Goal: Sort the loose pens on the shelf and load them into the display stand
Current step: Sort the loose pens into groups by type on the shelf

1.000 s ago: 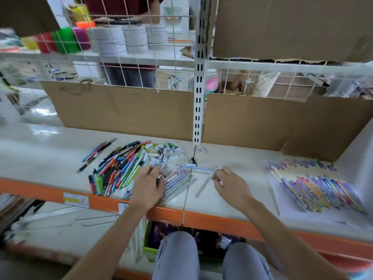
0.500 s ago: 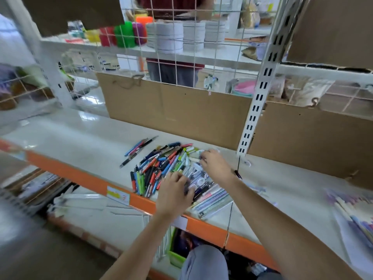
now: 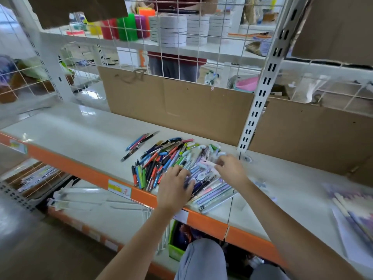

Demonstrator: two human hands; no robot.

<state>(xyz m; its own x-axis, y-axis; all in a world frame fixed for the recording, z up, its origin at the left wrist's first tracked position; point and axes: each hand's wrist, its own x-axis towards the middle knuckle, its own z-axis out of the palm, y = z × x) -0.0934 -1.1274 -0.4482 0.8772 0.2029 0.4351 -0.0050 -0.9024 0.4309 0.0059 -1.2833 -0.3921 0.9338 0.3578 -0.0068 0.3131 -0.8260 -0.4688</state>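
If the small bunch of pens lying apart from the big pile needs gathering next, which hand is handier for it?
Probably the left hand. It rests on the near left part of the pen pile, on the side facing the separate pens. The right hand is at the pile's far right end and would have to cross over.

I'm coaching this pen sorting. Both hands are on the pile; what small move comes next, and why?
Probably lift one pastel pen out with the right hand, whose fingertips sit on the pale pens at the far side of the pen pile, while the left hand steadies the near side. The colours are still mixed.
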